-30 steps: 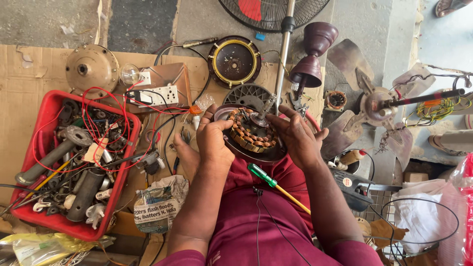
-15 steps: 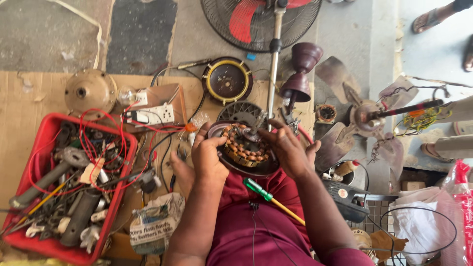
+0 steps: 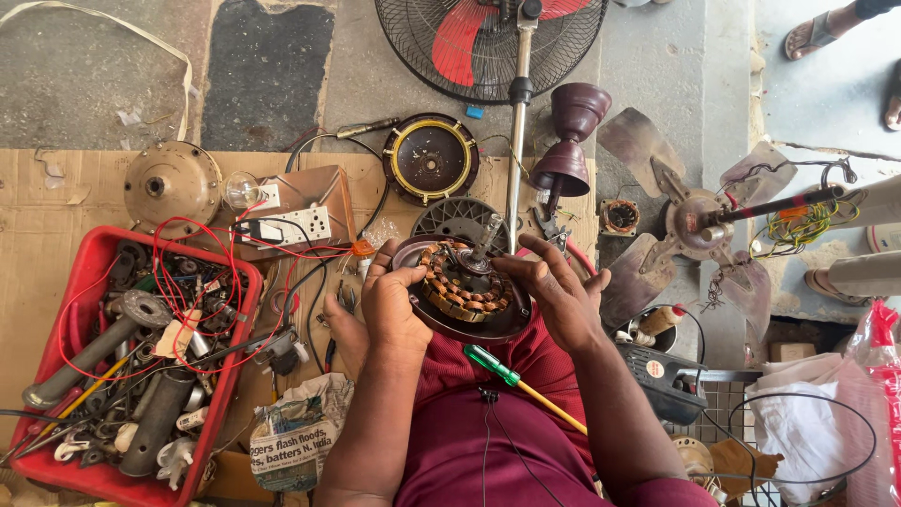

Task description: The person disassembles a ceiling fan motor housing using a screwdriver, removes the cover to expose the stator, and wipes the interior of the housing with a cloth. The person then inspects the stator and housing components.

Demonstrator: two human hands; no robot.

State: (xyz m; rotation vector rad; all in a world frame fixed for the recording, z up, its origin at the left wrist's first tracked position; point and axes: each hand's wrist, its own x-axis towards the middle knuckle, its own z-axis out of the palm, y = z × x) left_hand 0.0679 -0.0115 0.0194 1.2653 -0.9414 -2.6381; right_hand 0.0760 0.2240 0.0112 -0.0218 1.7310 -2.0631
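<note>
Cardboard floor, fan motor (image 3: 465,286) between left hand (image 3: 394,305), right hand (image 3: 556,291)

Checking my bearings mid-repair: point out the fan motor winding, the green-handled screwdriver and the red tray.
fan motor winding (image 3: 465,282), head view, on the copper coil ring.
green-handled screwdriver (image 3: 490,361), head view, on its green handle.
red tray (image 3: 218,427), head view, on its right rim.

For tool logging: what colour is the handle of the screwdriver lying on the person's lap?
Translucent green handle on the screwdriver, with a yellow shaft; head view.
</note>
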